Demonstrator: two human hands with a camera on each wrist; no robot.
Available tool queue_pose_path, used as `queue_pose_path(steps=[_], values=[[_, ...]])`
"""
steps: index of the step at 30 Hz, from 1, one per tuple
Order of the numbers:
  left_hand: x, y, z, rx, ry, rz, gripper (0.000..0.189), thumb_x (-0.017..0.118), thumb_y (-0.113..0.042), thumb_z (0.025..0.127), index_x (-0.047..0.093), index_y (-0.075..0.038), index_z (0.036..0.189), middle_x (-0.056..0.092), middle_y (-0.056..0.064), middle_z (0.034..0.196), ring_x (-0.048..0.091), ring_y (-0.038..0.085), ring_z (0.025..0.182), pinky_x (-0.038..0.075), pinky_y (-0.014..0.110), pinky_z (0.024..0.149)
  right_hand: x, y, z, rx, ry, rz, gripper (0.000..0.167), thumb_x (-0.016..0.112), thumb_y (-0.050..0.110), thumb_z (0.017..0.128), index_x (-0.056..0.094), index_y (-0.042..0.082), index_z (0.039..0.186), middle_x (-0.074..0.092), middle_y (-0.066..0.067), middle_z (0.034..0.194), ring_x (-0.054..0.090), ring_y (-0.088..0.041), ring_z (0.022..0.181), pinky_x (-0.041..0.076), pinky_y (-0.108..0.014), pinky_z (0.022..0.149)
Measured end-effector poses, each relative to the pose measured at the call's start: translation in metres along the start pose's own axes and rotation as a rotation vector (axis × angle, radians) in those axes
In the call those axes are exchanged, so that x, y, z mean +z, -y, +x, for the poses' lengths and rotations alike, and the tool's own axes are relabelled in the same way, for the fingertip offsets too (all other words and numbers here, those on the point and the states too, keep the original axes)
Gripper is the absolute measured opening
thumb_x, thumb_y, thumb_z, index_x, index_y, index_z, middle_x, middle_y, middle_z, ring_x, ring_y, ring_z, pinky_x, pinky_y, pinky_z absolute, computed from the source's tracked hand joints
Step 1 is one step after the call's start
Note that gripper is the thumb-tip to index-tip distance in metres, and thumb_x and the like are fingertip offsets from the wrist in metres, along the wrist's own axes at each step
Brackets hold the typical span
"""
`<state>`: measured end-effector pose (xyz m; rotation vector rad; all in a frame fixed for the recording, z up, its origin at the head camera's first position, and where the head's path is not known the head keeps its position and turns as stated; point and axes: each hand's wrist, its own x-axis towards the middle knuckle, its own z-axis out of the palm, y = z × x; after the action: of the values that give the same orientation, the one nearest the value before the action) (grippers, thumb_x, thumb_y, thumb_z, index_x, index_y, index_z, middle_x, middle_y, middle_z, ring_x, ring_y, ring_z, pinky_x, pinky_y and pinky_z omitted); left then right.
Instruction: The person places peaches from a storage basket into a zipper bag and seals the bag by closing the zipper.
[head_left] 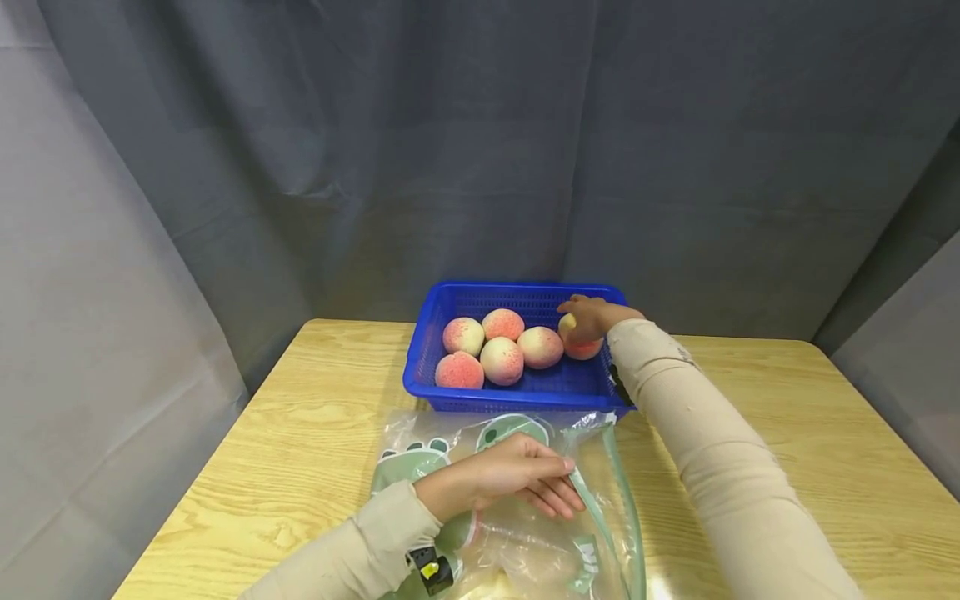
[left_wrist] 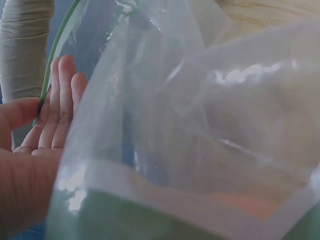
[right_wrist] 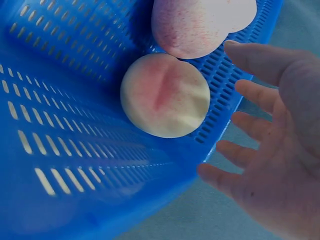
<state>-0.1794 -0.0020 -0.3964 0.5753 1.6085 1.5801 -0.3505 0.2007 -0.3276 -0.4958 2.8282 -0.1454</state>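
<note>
My left hand (head_left: 517, 475) pinches the green-edged opening of a clear plastic zip bag (head_left: 540, 546) between thumb and fingers. Green cartoon prints mark the bag, which lies in front of the basket; its film fills most of the left wrist view. Over the right end of a blue plastic basket (head_left: 510, 402), my right hand (head_left: 596, 318) reaches above a pink and cream peach (head_left: 583, 348). In the right wrist view its fingers (right_wrist: 252, 125) are spread beside that peach, apart from it, holding nothing.
Several other peaches (head_left: 502, 360) sit together in the basket's left and middle. The basket stands at the back of a wooden table (head_left: 300, 433), close to a grey curtain (head_left: 450, 150). A pale curtain (head_left: 90, 292) hangs at the left.
</note>
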Motion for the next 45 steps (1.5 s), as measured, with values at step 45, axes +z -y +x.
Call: queue_pose_path(steps=[45], values=[[-0.0036, 0.0050, -0.0037, 0.001, 0.010, -0.025, 0.036, 0.049, -0.017, 0.100, 0.061, 0.017, 0.107, 0.061, 0.038, 0.103, 0.069, 0.014, 0.073, 0.059, 0.034, 0.073, 0.0079, 0.0007, -0.0040, 0.116, 0.067, 0.059, 0.067, 0.071, 0.011, 0.072, 0.048, 0.004, 0.134, 0.037, -0.029, 0.129, 0.044, -0.040, 0.112, 0.045, -0.055, 0.090]])
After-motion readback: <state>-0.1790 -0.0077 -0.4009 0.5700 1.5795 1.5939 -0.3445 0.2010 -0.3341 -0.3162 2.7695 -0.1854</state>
